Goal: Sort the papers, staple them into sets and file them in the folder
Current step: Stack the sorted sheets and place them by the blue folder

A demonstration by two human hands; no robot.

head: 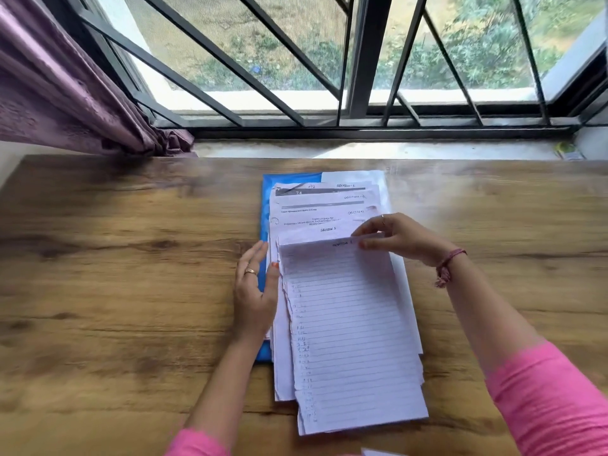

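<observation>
A stack of white papers (324, 212), fanned so their "SECTION" headings show, lies on a blue folder (289, 180) in the middle of the wooden table (115, 258). On top sits a lined, handwritten sheet (352, 340) reaching toward me. My right hand (398, 238) pinches that sheet's top right corner between thumb and fingers and lifts the edge slightly. With straight fingers, my left hand (256, 291) rests against the stack's left edge, over the folder's blue border. No stapler is visible.
The table's far edge meets a stone window sill (378, 148) below a barred window. A purple curtain (65, 93) hangs at the far left. A small greenish packet (567, 151) lies on the sill at right. A white paper corner (378, 452) shows at the bottom edge.
</observation>
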